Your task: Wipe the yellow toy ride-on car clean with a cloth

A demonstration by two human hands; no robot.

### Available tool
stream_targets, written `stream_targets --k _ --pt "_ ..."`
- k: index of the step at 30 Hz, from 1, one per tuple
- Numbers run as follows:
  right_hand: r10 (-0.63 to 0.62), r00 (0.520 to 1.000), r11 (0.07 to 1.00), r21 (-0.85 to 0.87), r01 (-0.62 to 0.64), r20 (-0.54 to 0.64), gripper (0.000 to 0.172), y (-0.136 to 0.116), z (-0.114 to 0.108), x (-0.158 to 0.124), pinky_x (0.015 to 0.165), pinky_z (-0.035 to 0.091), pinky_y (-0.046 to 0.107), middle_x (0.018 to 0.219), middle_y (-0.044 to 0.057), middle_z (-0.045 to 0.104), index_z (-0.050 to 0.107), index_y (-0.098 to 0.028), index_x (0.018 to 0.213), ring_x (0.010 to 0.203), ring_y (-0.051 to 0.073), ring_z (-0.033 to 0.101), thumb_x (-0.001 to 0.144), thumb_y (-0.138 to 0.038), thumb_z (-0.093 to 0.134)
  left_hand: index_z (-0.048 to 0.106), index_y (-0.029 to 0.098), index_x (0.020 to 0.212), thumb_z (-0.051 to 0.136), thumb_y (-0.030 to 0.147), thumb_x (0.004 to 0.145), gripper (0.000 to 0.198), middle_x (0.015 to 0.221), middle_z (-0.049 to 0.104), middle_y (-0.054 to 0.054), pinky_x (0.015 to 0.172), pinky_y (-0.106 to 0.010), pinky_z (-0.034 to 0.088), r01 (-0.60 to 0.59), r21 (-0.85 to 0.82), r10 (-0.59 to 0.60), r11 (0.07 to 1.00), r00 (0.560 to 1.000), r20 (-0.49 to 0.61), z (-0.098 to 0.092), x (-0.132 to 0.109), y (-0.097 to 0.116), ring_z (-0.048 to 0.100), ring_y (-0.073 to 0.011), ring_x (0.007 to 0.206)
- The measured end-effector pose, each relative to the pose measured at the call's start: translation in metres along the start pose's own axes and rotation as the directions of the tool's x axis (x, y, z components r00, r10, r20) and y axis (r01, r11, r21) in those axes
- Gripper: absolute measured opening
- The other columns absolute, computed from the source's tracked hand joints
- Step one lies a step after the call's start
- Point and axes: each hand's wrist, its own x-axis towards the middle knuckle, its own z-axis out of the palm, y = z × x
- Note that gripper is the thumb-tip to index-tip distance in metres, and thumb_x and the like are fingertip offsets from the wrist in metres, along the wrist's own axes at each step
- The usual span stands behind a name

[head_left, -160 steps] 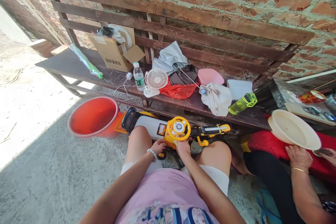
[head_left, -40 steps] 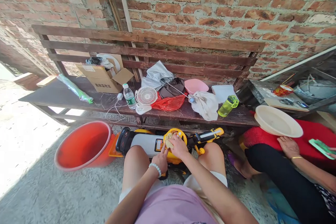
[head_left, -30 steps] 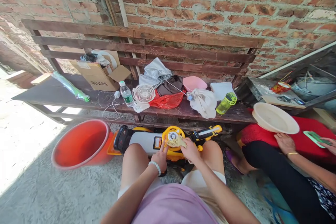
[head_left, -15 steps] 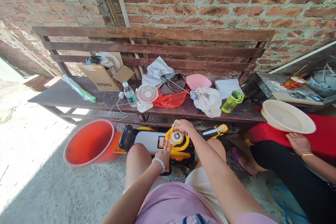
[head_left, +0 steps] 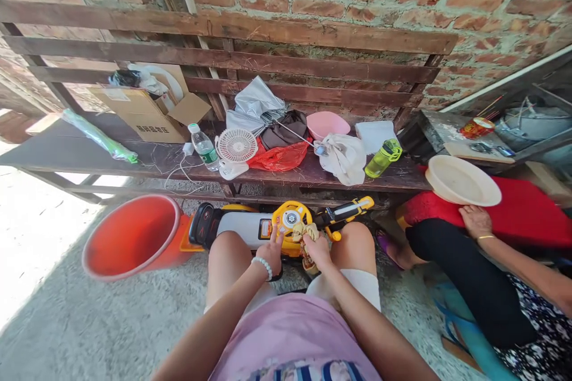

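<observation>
A yellow and white ride-on toy car (head_left: 250, 229) stands between my knees, with a yellow steering wheel (head_left: 290, 218) on top. My right hand (head_left: 317, 250) is shut on a crumpled tan cloth (head_left: 306, 233), pressing it against the yellow body just below the wheel. My left hand (head_left: 271, 252) rests on the toy beside the wheel, fingers apart and nothing in them. A white bead bracelet (head_left: 262, 268) circles that wrist. The cloth hides part of the toy's yellow body.
An orange-red bucket (head_left: 131, 238) lies tilted left of the toy. Behind it, a wooden bench (head_left: 75, 155) holds a cardboard box, bottles, a small fan and bags. To the right, a seated person's hand (head_left: 476, 221) steadies a cream plate (head_left: 462, 181) on red cloth.
My right hand has moved down from the top of the steering wheel to its lower right, taking the cloth along. The view has shifted slightly, so the bench sits higher and further left.
</observation>
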Motion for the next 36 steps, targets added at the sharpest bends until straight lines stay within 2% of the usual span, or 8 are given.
stream_targets --k 5,10,15,18,24,29,32,36 --pt "-0.009 0.991 0.943 -0.328 0.054 0.137 0.047 -0.021 -0.012 -0.033 0.088 0.052 0.035 0.117 0.017 0.075 0.06 -0.015 0.132 0.107 0.029 0.072 0.093 -0.041 0.053 0.024 0.02 0.165 0.051 0.016 0.086 0.084 0.174 -0.001 -0.019 0.096 -0.047 0.058 -0.047 -0.12 0.046 0.992 0.999 -0.013 0.001 0.001 -0.011 0.071 -0.0333 0.116" --pt "-0.37 0.923 0.805 -0.461 0.374 0.103 0.056 -0.077 -0.046 -0.005 0.099 0.047 0.035 0.139 0.013 0.058 0.047 -0.023 0.15 0.122 0.029 0.06 0.096 -0.039 0.053 0.034 0.016 0.16 0.046 0.014 0.09 0.071 0.169 0.032 -0.015 0.117 -0.047 0.044 -0.12 -0.385 0.054 0.915 0.982 -0.179 0.003 0.019 -0.028 0.049 -0.0314 0.145" --pt "-0.409 0.888 0.732 -0.506 0.457 0.21 0.048 -0.113 -0.005 0.015 0.099 0.047 0.034 0.136 0.012 0.053 0.056 -0.024 0.143 0.119 0.026 0.055 0.096 -0.032 0.057 0.015 0.015 0.165 0.036 0.007 0.091 0.077 0.159 0.049 -0.014 0.124 -0.043 0.036 -0.213 -0.688 -0.234 0.694 0.837 -0.495 0.006 0.04 -0.034 0.043 -0.0213 0.149" --pt "-0.456 0.841 0.673 -0.506 0.54 0.291 0.037 -0.105 0.022 -0.001 0.097 0.047 0.035 0.138 0.014 0.053 0.064 -0.024 0.132 0.119 0.028 0.054 0.097 -0.025 0.052 0.014 0.015 0.166 0.036 0.01 0.093 0.076 0.163 0.044 -0.013 0.127 -0.043 0.032 -0.349 -0.667 -0.217 0.659 0.761 -0.612 0.009 0.042 -0.04 0.039 -0.0205 0.151" --pt "-0.493 0.779 0.621 -0.471 0.627 0.388 0.052 -0.047 -0.002 -0.031 0.098 0.047 0.035 0.139 0.011 0.052 0.06 -0.03 0.139 0.122 0.029 0.053 0.088 -0.023 0.065 0.039 0.017 0.157 0.038 0.021 0.099 0.059 0.164 0.043 -0.012 0.128 -0.049 0.029 -0.288 -0.597 -0.035 0.749 0.882 -0.47 0.012 0.045 -0.034 0.032 -0.0245 0.155" --pt "-0.404 0.898 0.754 -0.493 0.434 0.172 0.05 -0.01 -0.032 -0.021 0.101 0.047 0.034 0.136 0.01 0.054 0.058 -0.029 0.139 0.121 0.026 0.055 0.09 -0.021 0.058 0.037 0.016 0.159 0.044 0.023 0.095 0.065 0.175 0.013 -0.013 0.124 -0.058 0.031 -0.03 -0.425 -0.058 0.905 0.98 -0.192 0.014 0.046 -0.01 0.017 -0.0339 0.16" --pt "-0.328 0.944 0.837 -0.471 0.279 -0.023 0.05 -0.001 -0.032 -0.007 0.106 0.045 0.034 0.137 0.015 0.053 0.054 -0.021 0.143 0.126 0.028 0.054 0.093 -0.026 0.054 0.02 0.014 0.165 0.046 0.024 0.094 0.077 0.175 0.0 -0.013 0.126 -0.059 0.022 -0.008 -0.241 -0.038 0.971 0.982 -0.184 0.018 0.041 -0.003 0.006 -0.034 0.161" --pt "-0.21 0.978 0.89 -0.411 0.198 0.015 0.046 0.001 -0.019 -0.008 0.095 0.05 0.033 0.129 0.015 0.06 0.051 -0.018 0.143 0.111 0.026 0.064 0.099 -0.032 0.046 0.014 0.011 0.166 0.047 0.024 0.092 0.082 0.174 -0.002 -0.014 0.128 -0.058 0.018 0.009 -0.114 -0.031 0.993 0.981 -0.194 0.021 0.038 -0.003 0.003 -0.032 0.162"
